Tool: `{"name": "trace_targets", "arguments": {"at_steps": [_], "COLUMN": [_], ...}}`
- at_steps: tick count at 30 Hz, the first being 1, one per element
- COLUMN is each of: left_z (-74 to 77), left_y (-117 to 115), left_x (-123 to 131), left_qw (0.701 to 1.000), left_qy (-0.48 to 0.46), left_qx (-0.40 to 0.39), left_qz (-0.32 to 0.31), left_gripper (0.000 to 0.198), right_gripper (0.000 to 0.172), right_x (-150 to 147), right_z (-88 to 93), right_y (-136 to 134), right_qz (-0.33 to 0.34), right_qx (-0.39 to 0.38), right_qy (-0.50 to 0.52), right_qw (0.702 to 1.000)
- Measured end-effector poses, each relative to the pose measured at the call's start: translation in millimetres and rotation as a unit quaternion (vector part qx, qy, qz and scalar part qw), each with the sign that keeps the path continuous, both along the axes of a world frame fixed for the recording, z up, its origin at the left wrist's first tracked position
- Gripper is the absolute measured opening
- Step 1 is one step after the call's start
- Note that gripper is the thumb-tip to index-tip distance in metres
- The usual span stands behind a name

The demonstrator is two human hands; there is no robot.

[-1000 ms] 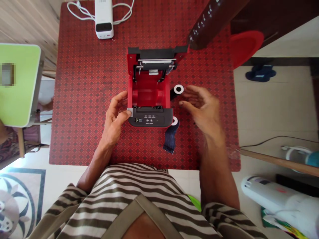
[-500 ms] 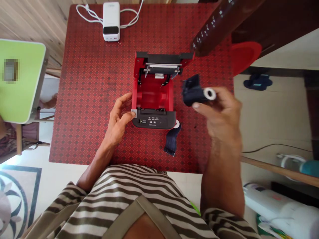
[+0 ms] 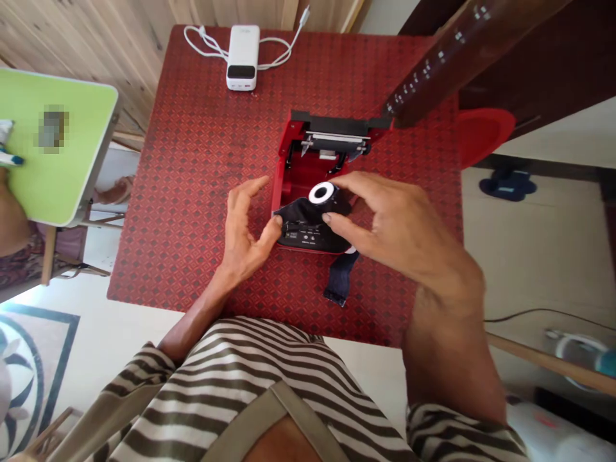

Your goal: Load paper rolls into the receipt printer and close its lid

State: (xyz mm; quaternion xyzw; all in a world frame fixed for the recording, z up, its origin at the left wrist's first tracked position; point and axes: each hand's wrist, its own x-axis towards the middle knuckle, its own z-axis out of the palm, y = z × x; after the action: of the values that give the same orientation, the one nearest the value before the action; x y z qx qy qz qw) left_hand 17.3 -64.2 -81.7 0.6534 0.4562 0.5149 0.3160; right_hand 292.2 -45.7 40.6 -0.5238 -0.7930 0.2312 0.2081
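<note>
Now the right hand [image 3: 399, 234] pinches a white-cored black ribbon roll [image 3: 320, 205] between thumb and fingertips above the near end of an open red printer [image 3: 282, 176], while the left hand's [image 3: 245, 240] spread fingers touch the printer's near left corner.

The picture is bright, and the light is soft and even. The pale floor [image 3: 101, 359] glows the most, near on the left. The shadows on the red table [image 3: 192, 192] are faint and small. The right hand [image 3: 404, 244] looks a bit soft and blurry. A small spot on the green table [image 3: 72, 179] is smeared into squares. The wide lens bends the edges, so the table sides seem to lean.
</note>
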Motion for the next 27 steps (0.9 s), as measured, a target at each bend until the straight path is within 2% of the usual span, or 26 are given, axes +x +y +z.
{"name": "trace_targets", "arguments": {"at_steps": [3,7,13,18,23,27], "left_z": [10.4,19.3,29.0,41.9,46.3,48.1], "left_y": [-3.1,-5.0,-5.7,-13.3,-14.9,-12.7], "left_x": [1.6,4.8,15.1,22.1,19.9,13.8], "left_qw": [0.996,0.994,0.99,0.981,0.969,0.963], "left_qy": [0.075,0.1,0.132,0.175,0.233,0.245], "left_qx": [0.052,0.041,0.039,0.082,0.086,0.109], "left_qz": [0.005,0.013,0.009,0.004,-0.005,-0.016], "left_gripper": [0.045,0.03,0.033,0.026,0.022,0.03], "right_gripper": [0.028,0.03,0.025,0.024,0.024,0.022], "right_x": [-13.7,-24.7,-40.0,-42.5,-44.4,-40.3], "right_z": [-9.7,-16.7,-19.7,-16.3,-15.3,-19.9], "right_y": [5.4,7.6,11.7,15.2,14.0,13.9], "right_qz": [0.002,0.0,-0.033,-0.003,-0.02,-0.016], "right_qx": [0.026,0.047,0.047,0.054,0.066,0.064], "right_qy": [-0.059,-0.091,-0.155,-0.191,-0.207,-0.207], "right_qw": [0.998,0.995,0.986,0.98,0.976,0.976]}}
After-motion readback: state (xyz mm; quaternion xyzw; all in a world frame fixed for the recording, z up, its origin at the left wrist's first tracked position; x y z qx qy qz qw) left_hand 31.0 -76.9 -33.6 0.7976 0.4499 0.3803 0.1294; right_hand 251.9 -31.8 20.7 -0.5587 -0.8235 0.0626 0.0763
